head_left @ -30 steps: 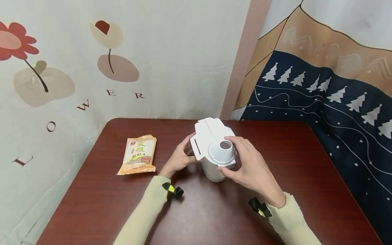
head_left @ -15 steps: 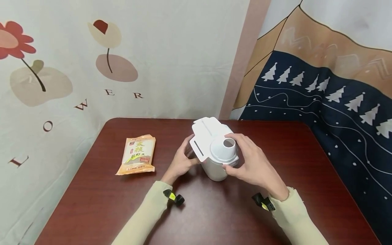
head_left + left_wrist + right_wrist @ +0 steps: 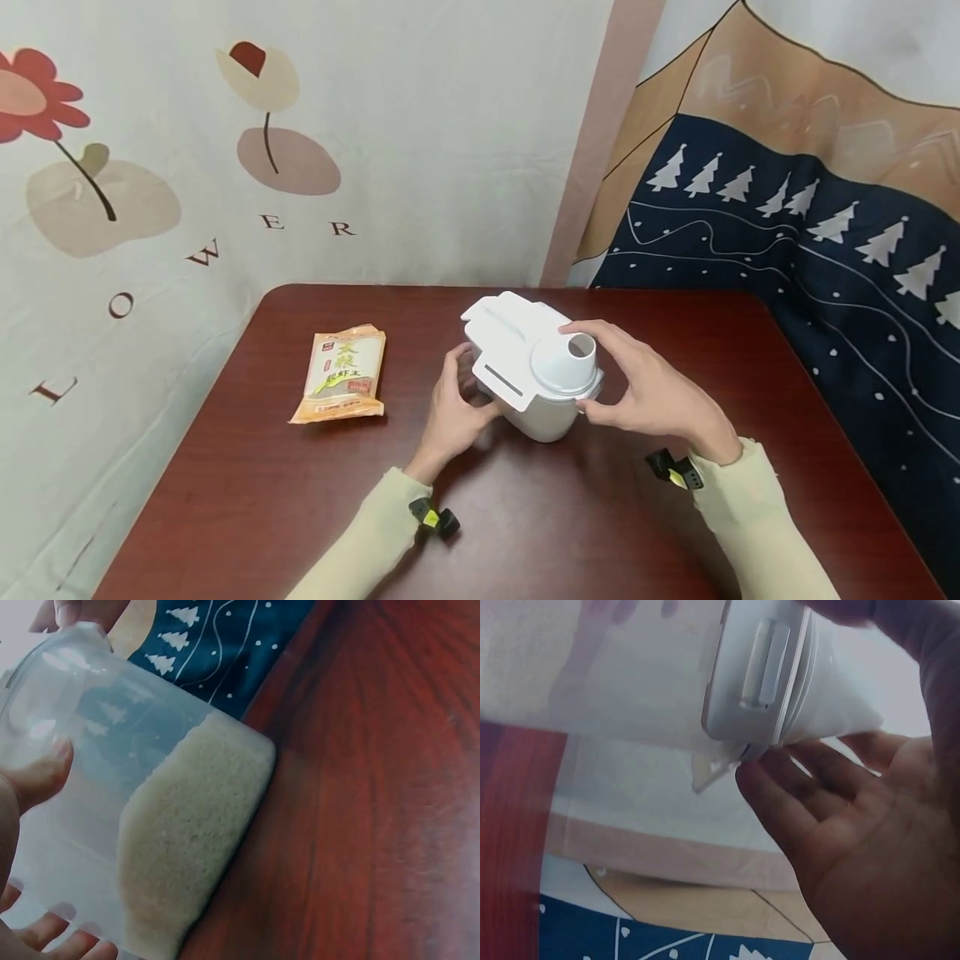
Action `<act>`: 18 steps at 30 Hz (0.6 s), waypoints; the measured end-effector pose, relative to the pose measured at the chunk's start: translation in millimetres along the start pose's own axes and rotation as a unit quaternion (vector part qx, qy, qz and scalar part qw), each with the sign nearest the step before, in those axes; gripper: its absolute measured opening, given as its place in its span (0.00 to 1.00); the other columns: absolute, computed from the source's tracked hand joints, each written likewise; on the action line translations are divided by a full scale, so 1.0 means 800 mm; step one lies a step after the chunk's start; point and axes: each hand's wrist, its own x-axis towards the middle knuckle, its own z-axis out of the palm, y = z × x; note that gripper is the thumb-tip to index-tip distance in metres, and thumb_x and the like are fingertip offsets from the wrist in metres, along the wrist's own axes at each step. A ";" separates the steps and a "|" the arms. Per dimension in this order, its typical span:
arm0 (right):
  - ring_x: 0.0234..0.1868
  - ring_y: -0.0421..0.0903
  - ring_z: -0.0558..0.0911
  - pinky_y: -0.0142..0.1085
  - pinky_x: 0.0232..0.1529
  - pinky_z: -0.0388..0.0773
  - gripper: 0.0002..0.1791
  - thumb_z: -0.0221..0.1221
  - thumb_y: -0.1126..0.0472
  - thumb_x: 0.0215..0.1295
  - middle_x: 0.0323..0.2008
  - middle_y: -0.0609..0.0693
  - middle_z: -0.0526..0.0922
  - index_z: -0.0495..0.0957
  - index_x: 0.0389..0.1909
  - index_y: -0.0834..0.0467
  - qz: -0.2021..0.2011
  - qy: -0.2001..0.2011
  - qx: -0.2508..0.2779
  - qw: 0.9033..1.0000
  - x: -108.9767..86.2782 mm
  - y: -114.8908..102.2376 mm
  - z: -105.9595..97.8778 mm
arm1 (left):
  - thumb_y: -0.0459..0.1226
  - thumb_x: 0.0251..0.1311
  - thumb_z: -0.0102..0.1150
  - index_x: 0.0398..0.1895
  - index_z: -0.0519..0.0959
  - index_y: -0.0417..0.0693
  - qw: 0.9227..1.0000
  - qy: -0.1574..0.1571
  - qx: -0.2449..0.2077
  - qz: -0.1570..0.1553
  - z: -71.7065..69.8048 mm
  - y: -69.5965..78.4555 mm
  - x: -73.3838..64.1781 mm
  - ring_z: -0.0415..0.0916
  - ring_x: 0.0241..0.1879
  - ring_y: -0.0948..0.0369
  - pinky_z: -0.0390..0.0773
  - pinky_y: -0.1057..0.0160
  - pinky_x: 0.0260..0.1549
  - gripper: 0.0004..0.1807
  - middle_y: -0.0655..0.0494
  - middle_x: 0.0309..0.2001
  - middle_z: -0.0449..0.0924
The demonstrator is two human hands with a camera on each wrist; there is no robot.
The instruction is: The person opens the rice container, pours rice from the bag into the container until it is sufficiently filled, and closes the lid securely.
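A translucent plastic storage container [image 3: 546, 421] stands on the table at the middle of the head view. Its white lid [image 3: 506, 329] has a slot on the near left side and a round cone-shaped spout [image 3: 562, 371] at the near right. In the left wrist view, pale fine grain like rice [image 3: 195, 832] fills the lower part. My left hand [image 3: 452, 421] grips the body from the left, thumb in front and fingers behind. With thumb and fingers spread around the spout end, my right hand [image 3: 660, 392] holds the edge of the lid.
To the left lies an orange and white printed food bag [image 3: 343, 375] on the dark red-brown table [image 3: 225, 492]. Behind the table hang printed curtains [image 3: 442, 167], one with flowers and one with white trees on blue.
The container has turned, bringing its slotted side toward the front and its spout to the right. Both hands have shifted right with it and keep their hold. The bag stays put.
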 end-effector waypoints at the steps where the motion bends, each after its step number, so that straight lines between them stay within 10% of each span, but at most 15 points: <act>1: 0.67 0.42 0.72 0.57 0.68 0.75 0.50 0.77 0.61 0.49 0.70 0.38 0.70 0.64 0.73 0.39 0.000 -0.003 0.003 1.000 0.000 0.001 -0.002 | 0.41 0.42 0.84 0.73 0.63 0.48 1.000 0.002 0.005 0.001 0.000 0.000 -0.001 0.77 0.62 0.49 0.79 0.47 0.62 0.53 0.45 0.65 0.75; 9: 0.70 0.41 0.69 0.58 0.71 0.70 0.53 0.77 0.61 0.50 0.72 0.37 0.68 0.61 0.75 0.37 0.000 -0.012 0.014 1.000 -0.006 0.008 -0.006 | 0.34 0.46 0.82 0.76 0.62 0.51 0.996 -0.086 -0.010 0.004 -0.026 -0.009 0.026 0.75 0.64 0.47 0.77 0.45 0.65 0.52 0.43 0.64 0.75; 18: 0.72 0.42 0.69 0.54 0.71 0.71 0.60 0.81 0.56 0.47 0.74 0.43 0.67 0.57 0.79 0.45 -0.004 0.069 -0.021 0.997 -0.018 0.000 0.018 | 0.33 0.46 0.79 0.81 0.55 0.49 0.981 -0.193 0.009 0.028 -0.048 -0.009 0.074 0.58 0.76 0.51 0.55 0.43 0.78 0.59 0.48 0.77 0.62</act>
